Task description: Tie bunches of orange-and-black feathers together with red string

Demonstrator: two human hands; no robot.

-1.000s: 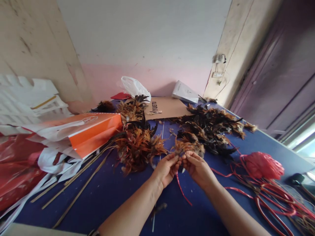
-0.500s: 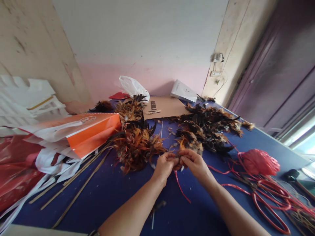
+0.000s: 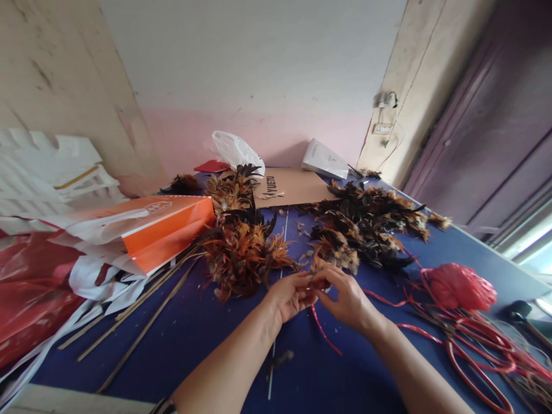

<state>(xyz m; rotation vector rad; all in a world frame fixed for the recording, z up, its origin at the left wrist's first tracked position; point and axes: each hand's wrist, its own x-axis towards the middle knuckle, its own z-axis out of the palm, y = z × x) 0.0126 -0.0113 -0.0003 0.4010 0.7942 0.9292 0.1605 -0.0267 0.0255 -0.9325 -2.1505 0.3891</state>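
Note:
My left hand (image 3: 290, 298) and my right hand (image 3: 345, 298) meet over the blue table (image 3: 207, 339), fingers pinched together on a small bunch of brown feathers (image 3: 318, 273). A thin red string (image 3: 323, 332) hangs from between the two hands and trails toward me on the table. Just beyond my left hand lies an orange-brown feather bundle (image 3: 244, 256). A dark feather pile (image 3: 371, 221) spreads out beyond my right hand.
An orange paper bag (image 3: 159, 227), white and red plastic bags (image 3: 26, 287) and thin bamboo sticks (image 3: 142, 313) lie at the left. A red plastic string ball (image 3: 459, 287) with loose red loops (image 3: 478, 345) sits at the right. Cardboard (image 3: 293, 187) lies at the back.
Both hands have drawn slightly toward me and lower with the small feather bunch; my right fingers have curled over it. The camera view shifted a little.

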